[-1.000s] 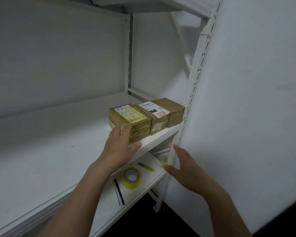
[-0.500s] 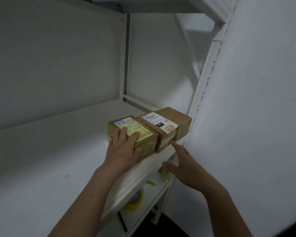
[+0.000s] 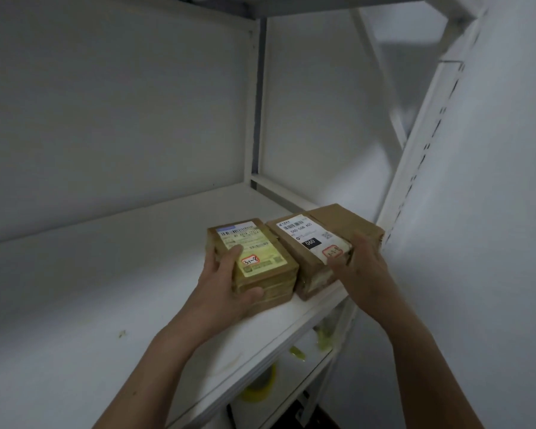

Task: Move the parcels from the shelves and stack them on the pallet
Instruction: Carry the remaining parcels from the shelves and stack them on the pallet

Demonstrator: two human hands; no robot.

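Two brown cardboard parcels stand side by side near the front right corner of a white shelf point(image 3: 106, 289). The left parcel point(image 3: 260, 252) carries a yellowish label. My left hand point(image 3: 226, 283) grips its near left corner, fingers on top and thumb on the front face. The right parcel point(image 3: 319, 233) has a white label with a barcode. My right hand point(image 3: 362, 264) holds its near right end, fingers curled over the top edge. No pallet is in view.
A white slotted upright point(image 3: 415, 168) rises just right of the parcels, with a white wall point(image 3: 492, 212) beyond it. On the lower shelf point(image 3: 310, 379) lie a roll of yellow tape point(image 3: 260, 385) and yellow scraps. Another shelf board hangs overhead.
My right hand rose from below the shelf edge and took hold of the right parcel. My left hand shifted its grip on the left parcel's near corner. The view moved closer.
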